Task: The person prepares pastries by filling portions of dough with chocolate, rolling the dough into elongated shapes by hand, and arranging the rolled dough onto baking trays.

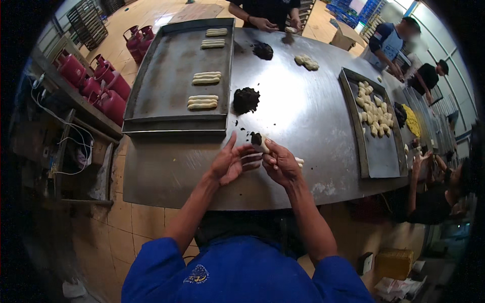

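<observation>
Pinched in my right hand (pixel 283 164) is a small pale piece of dough (pixel 263 146), with a dab of dark filling (pixel 256 138) at its upper left end. My left hand (pixel 232 161) is open beside it, palm turned inward and fingers spread toward the dough; whether its fingertips touch the dough is hard to tell. Just beyond my hands, a mound of dark filling (pixel 246 101) sits on the metal table (pixel 298 113), with crumbs around it. Partly hidden behind my right hand, more pale dough (pixel 300 162) shows.
At left, a large metal tray (pixel 177 124) holds several groups of dough sticks (pixel 203 102). A second tray (pixel 380 166), at right, carries many dough lumps (pixel 376 113). Farther off lie more filling (pixel 262 50) and dough (pixel 306 62). Other people work around the table. Red gas cylinders (pixel 113 83) stand left.
</observation>
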A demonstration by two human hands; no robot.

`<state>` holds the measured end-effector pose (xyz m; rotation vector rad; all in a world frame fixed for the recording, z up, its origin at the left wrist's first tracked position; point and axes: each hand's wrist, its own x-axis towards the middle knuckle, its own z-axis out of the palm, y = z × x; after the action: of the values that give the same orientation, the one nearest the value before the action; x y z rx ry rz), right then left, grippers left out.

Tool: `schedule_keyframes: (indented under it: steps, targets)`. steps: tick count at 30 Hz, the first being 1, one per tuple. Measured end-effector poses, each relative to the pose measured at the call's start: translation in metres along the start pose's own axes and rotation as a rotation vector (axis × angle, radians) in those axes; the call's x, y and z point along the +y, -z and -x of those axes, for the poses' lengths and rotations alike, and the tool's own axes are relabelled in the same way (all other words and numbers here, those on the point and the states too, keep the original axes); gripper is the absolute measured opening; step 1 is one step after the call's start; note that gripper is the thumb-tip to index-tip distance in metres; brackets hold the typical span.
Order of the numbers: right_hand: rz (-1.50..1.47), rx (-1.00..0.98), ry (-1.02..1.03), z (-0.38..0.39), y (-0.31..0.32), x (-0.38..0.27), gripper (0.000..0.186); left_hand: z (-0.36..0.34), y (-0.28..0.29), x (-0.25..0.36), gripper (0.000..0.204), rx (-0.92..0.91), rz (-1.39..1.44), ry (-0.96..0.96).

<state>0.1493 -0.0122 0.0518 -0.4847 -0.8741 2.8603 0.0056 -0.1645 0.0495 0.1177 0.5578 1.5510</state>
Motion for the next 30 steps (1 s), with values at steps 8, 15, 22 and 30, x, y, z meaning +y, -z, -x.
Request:
schedule_keyframes:
  steps: [8,15,22,30]
  targets:
    - [0.473,0.427,0.38,0.007,-0.005,0.0,0.03,-0.03,-0.009,-0.026,0.031,0.354,-0.232,-0.41]
    - [1.092,0.305,0.389,0.021,-0.027,-0.028,0.034,-0.016,-0.053,0.0,0.04,0.311,-0.952,-0.468]
    - [1.451,0.219,0.532,0.031,-0.025,-0.06,0.034,-0.04,-0.048,0.017,0.04,0.129,-0.824,-0.243]
    - [1.276,0.244,-0.062,0.003,0.042,-0.124,0.031,-0.133,-0.034,0.031,0.037,0.029,-1.378,-0.01]
